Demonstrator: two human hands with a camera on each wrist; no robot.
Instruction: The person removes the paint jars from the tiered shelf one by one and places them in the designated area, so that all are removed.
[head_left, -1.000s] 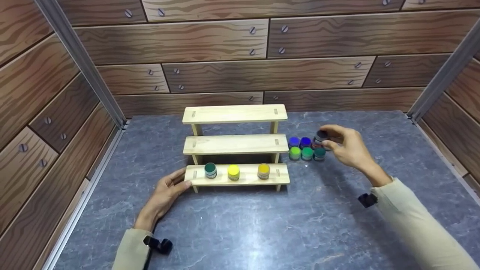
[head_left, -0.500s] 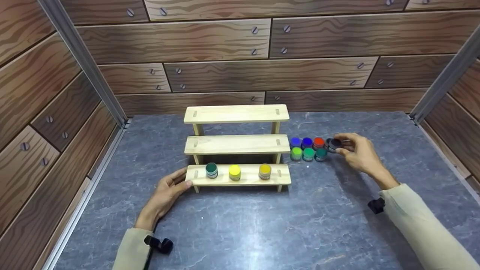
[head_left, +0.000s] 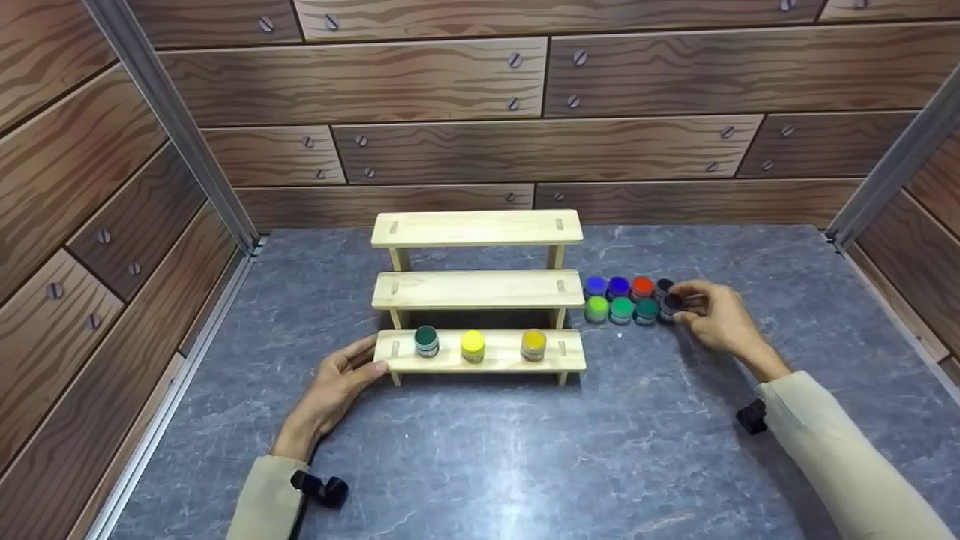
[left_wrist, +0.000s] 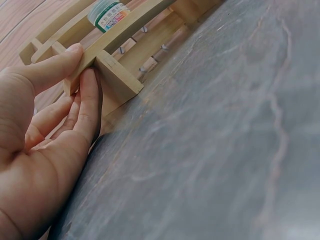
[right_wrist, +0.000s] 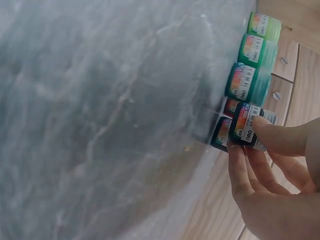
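Note:
My right hand (head_left: pixel 721 319) pinches a black paint jar (head_left: pixel 670 304) between thumb and fingers, at the right end of the front row of jars. In the right wrist view this black jar (right_wrist: pixel 248 124) overlaps another dark jar (right_wrist: pixel 221 134). Its label faces that camera. My left hand (head_left: pixel 330 394) grips the left end of the lowest step of a three-tier wooden stand (head_left: pixel 480 289), thumb on top and fingers beneath. On that step stand a dark green jar (head_left: pixel 426 341), a yellow jar (head_left: pixel 473 346) and an orange-yellow jar (head_left: pixel 533 345).
Right of the stand, two close rows of jars stand on the grey marbled table (head_left: pixel 465 465). Behind are a violet jar (head_left: pixel 595 286), a blue jar (head_left: pixel 619 286) and a red jar (head_left: pixel 642 287); several green ones (head_left: pixel 621 310) are in front. Wood-patterned walls (head_left: pixel 442 82) enclose the table.
My right hand has carried the black jar from over the red jar to the right, then toward me beside the front row. The red jar now shows. My left hand keeps its grip.

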